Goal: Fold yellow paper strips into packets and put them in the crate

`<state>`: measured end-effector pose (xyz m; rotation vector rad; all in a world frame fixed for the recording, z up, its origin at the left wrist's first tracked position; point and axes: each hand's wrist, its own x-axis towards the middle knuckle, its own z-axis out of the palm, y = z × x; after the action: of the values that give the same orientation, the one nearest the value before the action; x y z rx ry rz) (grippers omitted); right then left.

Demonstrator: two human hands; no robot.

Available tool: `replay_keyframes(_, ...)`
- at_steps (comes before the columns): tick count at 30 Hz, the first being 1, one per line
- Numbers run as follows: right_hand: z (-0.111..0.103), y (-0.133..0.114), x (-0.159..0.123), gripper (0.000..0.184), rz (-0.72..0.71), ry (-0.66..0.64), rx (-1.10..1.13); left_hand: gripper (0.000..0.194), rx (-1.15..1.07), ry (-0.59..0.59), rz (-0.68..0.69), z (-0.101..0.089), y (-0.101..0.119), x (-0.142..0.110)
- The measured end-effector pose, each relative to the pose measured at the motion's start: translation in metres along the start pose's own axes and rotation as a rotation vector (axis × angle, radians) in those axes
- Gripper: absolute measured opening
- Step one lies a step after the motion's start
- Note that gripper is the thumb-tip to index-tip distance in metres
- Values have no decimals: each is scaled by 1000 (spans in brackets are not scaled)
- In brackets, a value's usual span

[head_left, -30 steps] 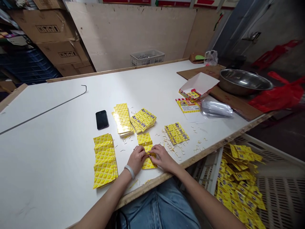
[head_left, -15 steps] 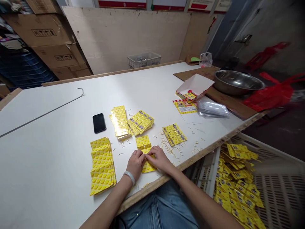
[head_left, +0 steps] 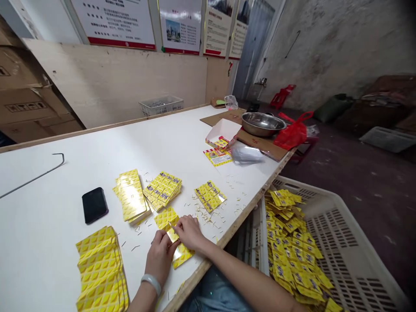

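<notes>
Partly, left hand (head_left: 160, 253) and right hand (head_left: 189, 232) hide yellow strip (head_left: 182, 255); fingers bent close together, grip unclear

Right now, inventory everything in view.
Flat tabletop: one, white, centre
Rectangular patterned sheet: one, yellow, near edge
Patterned rectangular piles: four, yellow, on tabletop
Narrow scraps: many, yellowish, tabletop
Rectangular phone: one, black, left
Open cardboard carton: one, white, right
Round metal basin: one, silver, right
Plastic bag: one, red, right
Large plastic crate: one, white, right
Rectangular posters: four, white, wall
Stacked cardboard boxes: several, brown, left
Left fingers, right fingers: both bare, on sheet
</notes>
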<state>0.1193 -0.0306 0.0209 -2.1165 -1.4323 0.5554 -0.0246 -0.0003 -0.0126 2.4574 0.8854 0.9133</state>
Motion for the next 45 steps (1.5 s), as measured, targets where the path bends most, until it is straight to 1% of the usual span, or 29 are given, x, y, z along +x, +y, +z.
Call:
replay_keyframes(1,-4,4,0,18,-2,37,12,25,-3,-1,-3,0,1,0)
replay_keyframes(3,-21,16,2,21,-31,118,-5,26,-5,-13,-17,-1,3,1)
replay_keyframes(5,-46,34,6,26,-71,219,-107,26,-20,-33,-22,-1,4,2)
replay_keyframes(7,-72,54,14,40,-38,327,-281,25,-35,-36,-2,-3,4,4)
replay_keyframes(8,-82,64,19,46,4,348,-375,24,-35,-26,16,-4,4,4)
replay_keyframes(9,-90,72,24,51,47,336,-465,22,-29,-11,34,-5,3,5)
replay_keyframes(11,-98,85,34,56,96,250,-607,16,-9,19,58,-7,1,5)
replay_keyframes(13,-99,92,43,54,88,157,-674,13,-1,36,57,-8,-1,4)
replay_keyframes(14,-97,93,45,51,72,130,-685,12,-3,44,51,-9,-3,4)
replay_keyframes(17,-96,97,50,47,42,100,-681,11,-9,75,28,-9,-4,2)
replay_keyframes(20,-100,101,48,48,38,88,-675,12,-13,94,14,-8,-4,2)
replay_keyframes(23,-103,104,41,50,48,92,-677,12,-14,98,22,-7,-4,2)
replay_keyframes(26,-100,102,35,50,47,97,-690,13,-2,108,33,-6,-7,2)
replay_keyframes(30,-94,97,34,40,22,72,-689,14,5,107,35,-5,-10,1)
replay_keyframes(32,-94,96,35,39,15,64,-681,14,8,113,34,-6,-10,0)
replay_keyframes(34,-94,96,34,39,22,74,-675,15,11,121,31,-7,-9,0)
replay_keyframes(37,-94,98,29,45,49,119,-663,15,14,127,24,-9,-8,0)
replay_keyframes(39,-92,99,27,45,59,142,-641,15,12,128,26,-10,-8,1)
replay_keyframes(45,-88,104,27,34,28,176,-473,15,-5,122,25,-9,-5,4)
